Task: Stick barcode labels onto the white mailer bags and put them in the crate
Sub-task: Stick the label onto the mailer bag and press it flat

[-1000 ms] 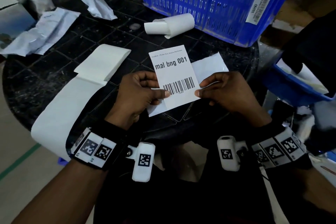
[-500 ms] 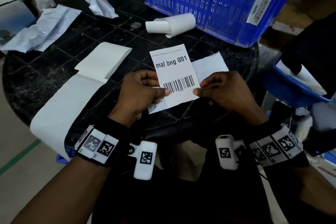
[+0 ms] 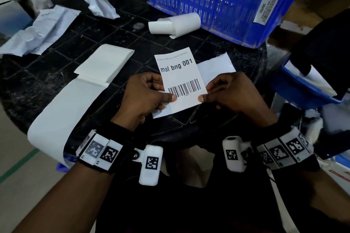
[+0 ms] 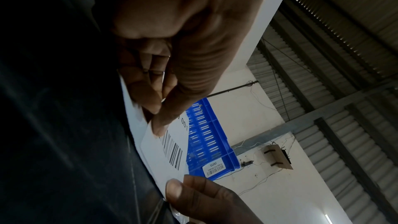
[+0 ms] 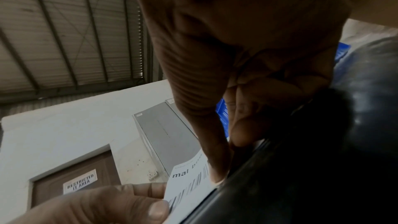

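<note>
both hands hold one barcode label (image 3: 180, 79) just above the near edge of the dark desk (image 3: 56, 73). the left hand (image 3: 145, 98) pinches its lower left edge between thumb and fingers, and the right hand (image 3: 229, 92) pinches the lower right edge the same way, so the sheet is stretched flat between them, print side up. under it, partly hidden, lies a white sheet (image 3: 216, 66) that sticks out to the right and below; whether it is a mailer bag or backing paper i cannot tell. the blue crate (image 3: 217, 0) stands at the far right of the desk, well apart from the hands.

the label looks feather-light, thin and floppy, and probably tacky on its underside, so it is likely to curl or stick to itself if let slack. holding it by two opposite edges, clear of the barcode, seems the right grip. other white mailer bags (image 3: 39, 32) lie crumpled at the far left.
</note>
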### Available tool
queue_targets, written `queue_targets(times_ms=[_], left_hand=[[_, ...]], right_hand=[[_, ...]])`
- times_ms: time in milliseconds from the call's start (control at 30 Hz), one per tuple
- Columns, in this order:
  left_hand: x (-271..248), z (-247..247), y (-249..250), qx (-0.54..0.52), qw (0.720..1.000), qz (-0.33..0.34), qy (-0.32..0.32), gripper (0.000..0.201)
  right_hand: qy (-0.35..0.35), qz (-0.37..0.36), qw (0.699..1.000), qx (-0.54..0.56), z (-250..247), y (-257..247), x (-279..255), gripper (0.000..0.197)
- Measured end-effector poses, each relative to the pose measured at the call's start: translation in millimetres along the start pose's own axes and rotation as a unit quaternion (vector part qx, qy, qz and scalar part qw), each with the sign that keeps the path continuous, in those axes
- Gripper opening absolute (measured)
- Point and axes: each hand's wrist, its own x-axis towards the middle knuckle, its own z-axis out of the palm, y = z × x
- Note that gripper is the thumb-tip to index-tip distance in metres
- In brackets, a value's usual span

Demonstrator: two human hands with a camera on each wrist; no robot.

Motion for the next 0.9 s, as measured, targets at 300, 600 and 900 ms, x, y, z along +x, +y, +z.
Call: queue_targets(times_ms=[300,600,900], left_hand=[[-1.9,-0.3,0.7,0.003,1.000,-0.004,0.002,0.045],[-0.8,-2.2,0.0,0.018,1.000,0.008,0.001,0.047],[-1.0,-2.2,-2.3,0.033,0.999,0.023,-0.004,0.047]], right_hand=[[0.053,-0.020,0.992,-0.110,4.7,-3.6,-6.3,0.036],[0.149,-0.136,0.936,-0.290,14.6,-0.4,-29.3,0.088],[-0.049,-0.237,0.853,-0.462,74.0,10.9,-51.7,0.120]])
